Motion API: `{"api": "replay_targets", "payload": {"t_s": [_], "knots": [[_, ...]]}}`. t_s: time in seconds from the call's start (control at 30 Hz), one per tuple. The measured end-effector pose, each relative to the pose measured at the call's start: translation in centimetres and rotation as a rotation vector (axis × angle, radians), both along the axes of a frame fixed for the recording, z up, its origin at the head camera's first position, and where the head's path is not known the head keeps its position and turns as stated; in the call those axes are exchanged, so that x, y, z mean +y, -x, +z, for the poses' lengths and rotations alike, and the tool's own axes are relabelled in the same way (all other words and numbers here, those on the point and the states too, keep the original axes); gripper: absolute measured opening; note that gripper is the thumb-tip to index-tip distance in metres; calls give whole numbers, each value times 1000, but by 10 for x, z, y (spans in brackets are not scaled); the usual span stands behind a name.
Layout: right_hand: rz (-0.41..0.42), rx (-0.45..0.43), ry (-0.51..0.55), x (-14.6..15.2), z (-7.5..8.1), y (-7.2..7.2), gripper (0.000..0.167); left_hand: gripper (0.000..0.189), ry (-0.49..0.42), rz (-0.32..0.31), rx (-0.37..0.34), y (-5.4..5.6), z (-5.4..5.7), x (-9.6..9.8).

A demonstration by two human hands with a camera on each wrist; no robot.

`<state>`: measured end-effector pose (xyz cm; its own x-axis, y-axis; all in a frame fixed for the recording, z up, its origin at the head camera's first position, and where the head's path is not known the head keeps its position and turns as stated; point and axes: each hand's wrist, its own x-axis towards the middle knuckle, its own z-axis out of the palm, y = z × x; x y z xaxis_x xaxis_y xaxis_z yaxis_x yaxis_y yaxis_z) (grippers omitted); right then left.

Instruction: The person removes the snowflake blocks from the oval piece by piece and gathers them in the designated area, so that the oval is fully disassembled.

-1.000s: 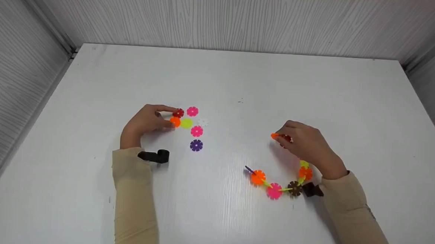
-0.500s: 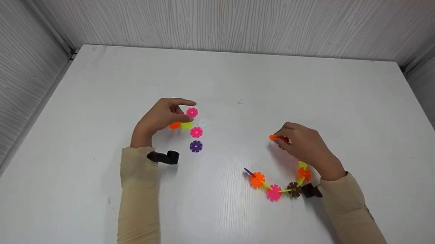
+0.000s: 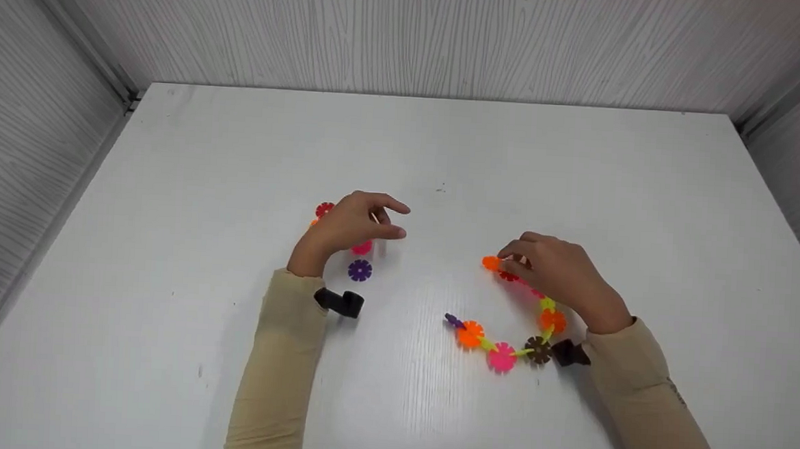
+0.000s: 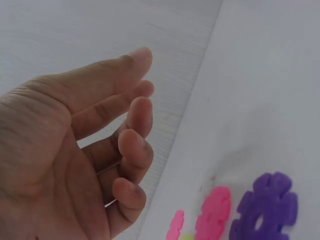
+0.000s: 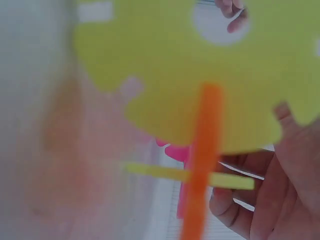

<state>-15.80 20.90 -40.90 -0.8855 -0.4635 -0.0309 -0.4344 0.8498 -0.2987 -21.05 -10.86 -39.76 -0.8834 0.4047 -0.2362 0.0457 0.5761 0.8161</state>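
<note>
In the head view, my right hand (image 3: 554, 263) pinches the far end of a curved chain of slotted plastic flower discs (image 3: 502, 358), between an orange disc (image 3: 490, 263) and a red one (image 3: 509, 277). The discs are slotted edge to edge, in orange, pink, yellow, brown and purple. Close up in the right wrist view, a yellow disc (image 5: 165, 110) of the chain covers part of that hand. My left hand (image 3: 355, 223) holds nothing, its fingers loosely bent and thumb apart from them. It hangs over loose discs, hiding some; a purple disc (image 3: 360, 270) shows below it.
A loose red disc (image 3: 325, 210) lies left of my left hand, and a pink disc (image 4: 214, 212) stands out in the left wrist view. Black wrist camera mounts (image 3: 339, 303) jut from both sleeves. A panelled wall (image 3: 437, 42) rises behind the white table (image 3: 445, 145).
My left hand has left the loose red and orange discs and moved right, empty. My right hand has shifted slightly toward me with the chain end, lower in view.
</note>
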Motion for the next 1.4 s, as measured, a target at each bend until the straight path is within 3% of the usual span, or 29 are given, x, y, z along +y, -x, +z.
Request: {"api": "replay_targets", "payload": {"t_s": [0.3,0.47,0.63,1.07,1.4], "knots": [[-94,-265,-98,4,10,0,49,39,-2,-84,35,-9,5,24],[-101,-318,-128,2,12,0,48,40,37,-135,66,-10,1,36],[-93,-302,-94,-2,11,0,39,40,70,-157,68,-13,-3,46],[-37,-195,-4,-10,12,-2,40,40,137,-218,100,-28,-8,80],[-5,-155,39,-11,9,-3,39,26,161,-221,227,-33,-13,92]]}}
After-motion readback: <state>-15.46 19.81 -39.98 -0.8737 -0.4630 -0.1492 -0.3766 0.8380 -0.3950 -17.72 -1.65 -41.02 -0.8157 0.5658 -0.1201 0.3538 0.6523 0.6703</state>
